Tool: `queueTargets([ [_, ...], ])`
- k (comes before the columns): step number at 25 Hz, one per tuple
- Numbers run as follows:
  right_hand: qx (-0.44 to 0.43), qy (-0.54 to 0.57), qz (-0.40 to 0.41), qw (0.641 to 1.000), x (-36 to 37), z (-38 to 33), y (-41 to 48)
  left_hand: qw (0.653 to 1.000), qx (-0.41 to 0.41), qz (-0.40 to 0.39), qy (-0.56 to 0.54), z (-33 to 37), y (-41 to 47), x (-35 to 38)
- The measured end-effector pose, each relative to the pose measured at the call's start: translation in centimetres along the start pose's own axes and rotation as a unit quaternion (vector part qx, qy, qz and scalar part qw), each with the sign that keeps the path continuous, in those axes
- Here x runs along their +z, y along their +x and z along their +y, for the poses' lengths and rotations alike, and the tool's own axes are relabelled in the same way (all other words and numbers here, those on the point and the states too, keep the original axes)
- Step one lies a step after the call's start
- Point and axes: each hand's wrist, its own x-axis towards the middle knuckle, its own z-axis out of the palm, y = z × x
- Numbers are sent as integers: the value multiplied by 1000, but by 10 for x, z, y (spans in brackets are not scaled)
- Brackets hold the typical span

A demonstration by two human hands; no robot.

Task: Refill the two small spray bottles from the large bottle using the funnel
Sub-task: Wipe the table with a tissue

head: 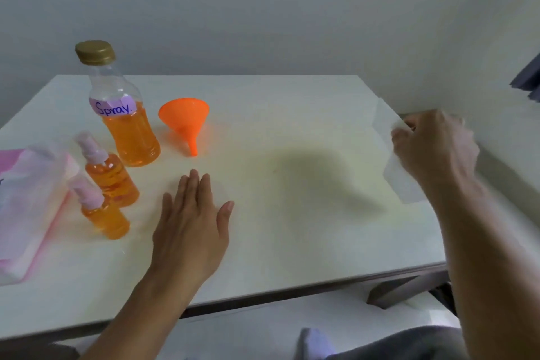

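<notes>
**Bottles full and capped; right hand holds a tissue — looks like clean-up**

Nearest: left hand (191,221) lies flat on the table (292,228), palm down, fingers loose and together, holding nothing. It sits just right of the two spray bottles.

Near spray bottle (102,212): upright, pump head on, orange liquid most of the way up. Far spray bottle (112,177): just behind it, also upright, pump on, similarly full. A pink pack (29,207) lies at the left edge, beside both; contents blurred.

Right hand (432,149) is raised at the table's right edge, fingers pinched on a white tissue (401,181) that hangs below it. Blurred; I cannot tell whether the tissue touches the table.

Further back: large bottle (122,114), upright, gold cap on, labelled "Spray.", orange liquid up to about the label. Funnel (185,123) lies on its side just right of it, spout toward the viewer, in no bottle.

Judgement: filling seems done, since every cap is on and the funnel is out. The step in hand reads as wiping. No spill is visible on the table. Next move probably calls for passing the tissue over the work area and the funnel spout, keeping clear of the small bottles, which look easy to tip.
</notes>
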Motion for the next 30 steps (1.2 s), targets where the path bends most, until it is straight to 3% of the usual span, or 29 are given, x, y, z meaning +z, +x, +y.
queueTargets([
  [7,-106,-5,-122,987,65,-27,-19,1000,-5,16,15,-3,-10,5],
  [10,-184,97,-147,967,81,-16,-24,1000,2,17,17,-2,-11,5],
  [13,-184,179,-198,946,90,-9,-34,1000,2,18,25,-1,-10,5],
  [18,-240,7,-216,947,108,-29,-46,999,3,21,30,-1,-10,7],
  [22,-253,43,-228,939,121,-76,-63,999,7,30,29,0,-9,7],
  [25,-299,121,-265,908,128,-121,-82,999,7,40,9,1,-10,8],
  [27,-377,149,-265,875,131,-143,-99,998,8,54,-9,0,-11,8],
  [30,-465,145,-252,836,131,-135,-106,998,7,60,-16,-1,-11,7],
])
